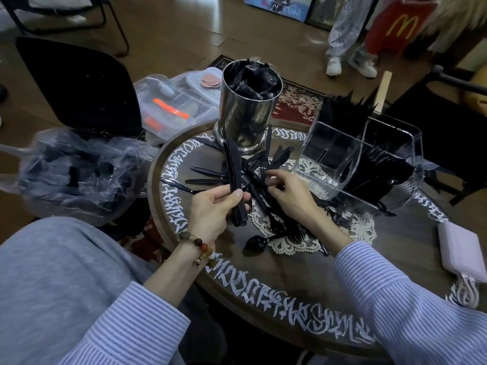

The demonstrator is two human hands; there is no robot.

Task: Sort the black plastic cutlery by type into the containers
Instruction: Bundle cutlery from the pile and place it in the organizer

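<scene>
My left hand point(213, 206) grips a bundle of black plastic knives point(233, 172), blades pointing up and away. Just to its right, my right hand point(287, 191) reaches into the loose pile of black cutlery point(266, 196) on the round table point(263, 280), fingers curled and pinching a piece there. A black spoon point(257, 242) lies at the near edge of the pile. A steel canister point(249, 106) holding black pieces stands behind the pile. A clear divided organiser point(353, 156) at the right holds black cutlery in its right side.
A clear bag with more black items point(76, 175) sits left of the table. A plastic box with orange parts point(174, 109) lies behind it. A pale power bank with cable point(461, 248) rests at the right table edge. A person's legs point(342, 48) stand far back.
</scene>
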